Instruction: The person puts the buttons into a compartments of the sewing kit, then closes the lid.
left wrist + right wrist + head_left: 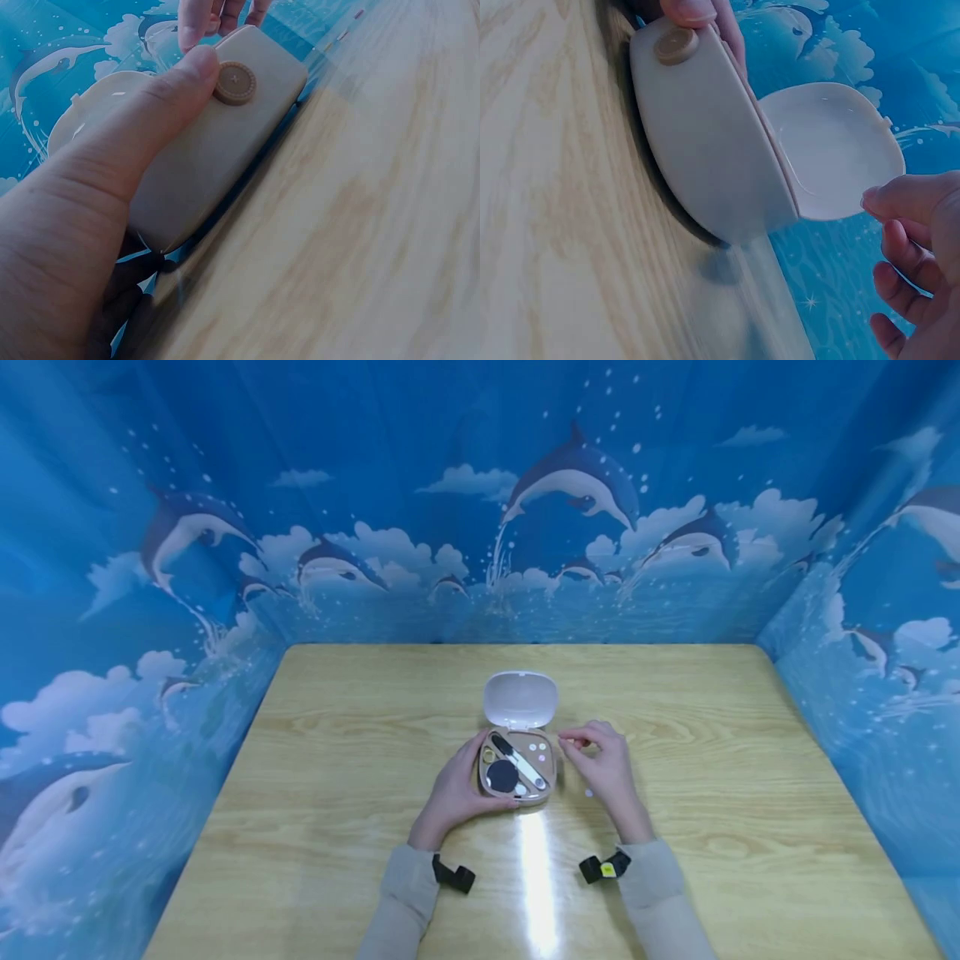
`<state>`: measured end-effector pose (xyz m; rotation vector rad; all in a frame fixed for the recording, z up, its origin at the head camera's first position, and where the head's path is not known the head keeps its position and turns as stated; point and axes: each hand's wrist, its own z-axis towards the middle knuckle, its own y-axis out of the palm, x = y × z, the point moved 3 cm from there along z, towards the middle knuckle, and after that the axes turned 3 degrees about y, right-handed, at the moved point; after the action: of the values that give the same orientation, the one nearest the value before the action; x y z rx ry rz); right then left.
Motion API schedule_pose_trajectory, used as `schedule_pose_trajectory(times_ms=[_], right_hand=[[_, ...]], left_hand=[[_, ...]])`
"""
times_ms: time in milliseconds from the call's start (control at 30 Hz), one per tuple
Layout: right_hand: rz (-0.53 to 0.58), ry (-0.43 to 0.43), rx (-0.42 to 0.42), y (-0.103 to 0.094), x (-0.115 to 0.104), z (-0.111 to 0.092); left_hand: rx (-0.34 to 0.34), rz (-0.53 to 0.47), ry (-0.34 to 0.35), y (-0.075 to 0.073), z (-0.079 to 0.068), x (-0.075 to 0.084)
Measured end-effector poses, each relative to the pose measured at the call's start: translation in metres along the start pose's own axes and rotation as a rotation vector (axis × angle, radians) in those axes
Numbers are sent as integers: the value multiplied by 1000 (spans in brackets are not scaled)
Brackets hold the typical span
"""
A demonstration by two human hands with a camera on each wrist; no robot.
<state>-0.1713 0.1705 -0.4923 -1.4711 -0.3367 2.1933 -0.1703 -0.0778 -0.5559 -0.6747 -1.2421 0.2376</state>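
Observation:
A small pale case (486, 792) lies on the table with its lid (521, 697) tipped back. My left hand (459, 785) grips its left side, the thumb (169, 101) on the front wall beside a round tan button (236, 84). Inside sit a slim black-and-white tool (521, 762) set diagonally, a black disc (502, 776), a gold ring-like piece (489, 755) and several small white discs (533, 747). My right hand (602, 764) is just off the case's right edge, thumb and index fingertips together; I cannot tell whether they pinch anything.
A small pale disc (588, 793) lies on the wooden table (360, 718) below my right hand. Both wrists carry black straps (453, 874). A blue dolphin-print curtain (420, 485) hangs behind the table and along its sides.

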Motion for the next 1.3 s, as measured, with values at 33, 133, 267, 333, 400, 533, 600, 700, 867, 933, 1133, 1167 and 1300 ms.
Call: schedule_pose_trajectory(times_ms=[33, 133, 267, 333, 400, 533, 600, 700, 867, 933, 1133, 1167, 1300], right_hand=[[0, -8, 12, -2, 1, -1], [7, -22, 34, -8, 3, -2], [11, -23, 62, -16, 8, -5], [14, -12, 71, -20, 11, -7], [21, 14, 75, -23, 15, -9], [29, 80, 77, -28, 22, -13], [29, 118, 78, -32, 26, -15], [23, 169, 79, -36, 32, -19], [16, 219, 78, -43, 44, -25], [10, 234, 76, -44, 49, -27], [-2, 257, 75, -45, 61, -31], [0, 257, 75, -45, 63, -31], [-2, 258, 83, -45, 67, -33]], left_hand=[[-1, 3, -3, 0, 0, 0], [-2, 10, -14, 1, 0, 0], [-1, 14, -31, 1, -1, 0], [0, 13, -43, 1, -1, 0], [1, 12, -57, 1, -1, 0], [-2, 19, -71, 1, -2, 0], [0, 19, -72, 1, -2, 0], [2, 18, -70, 1, -2, 0], [2, 9, -70, 0, -2, 1], [4, 3, -69, -1, -2, 2], [8, 3, -66, -2, -1, 3], [7, 6, -67, -2, -1, 3], [3, 20, -64, -1, 0, 2]])
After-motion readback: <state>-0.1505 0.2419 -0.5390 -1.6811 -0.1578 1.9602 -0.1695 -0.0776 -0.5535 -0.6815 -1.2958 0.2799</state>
